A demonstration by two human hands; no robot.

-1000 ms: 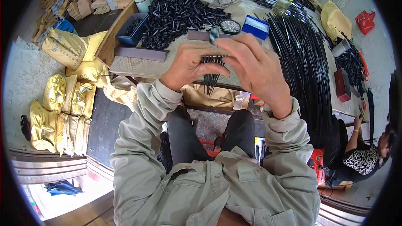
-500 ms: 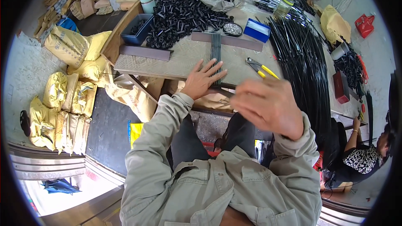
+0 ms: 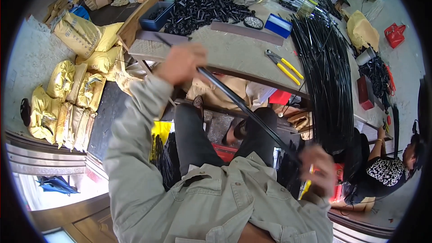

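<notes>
A bundle of thin black rods (image 3: 243, 105) slants across my lap, from the table's front edge down to the right. My left hand (image 3: 182, 63) is closed round its upper part, and a dark tip sticks out beyond the fist. At the lower end my right hand (image 3: 317, 167), smeared by motion, is closed on the bundle near my right hip. Cutting pliers with yellow handles (image 3: 288, 68) lie on the tabletop (image 3: 238, 51), apart from both hands. A long brown-grey strip (image 3: 247, 34) lies behind them, and a shorter strip (image 3: 162, 37) is close to my left hand.
Short black tubes (image 3: 211, 6) are heaped at the back, beside a dark blue bin (image 3: 156, 16). A blue box (image 3: 278, 25) and a small round dish (image 3: 253, 22) stand nearby. Long black rods (image 3: 326, 76) cover the table's right side. A co-worker (image 3: 387, 171) sits at far right.
The rods have left the tabletop and now slant over my lap. My left hand, flat on them before, has closed and moved left and up; my right hand has moved down and right.
</notes>
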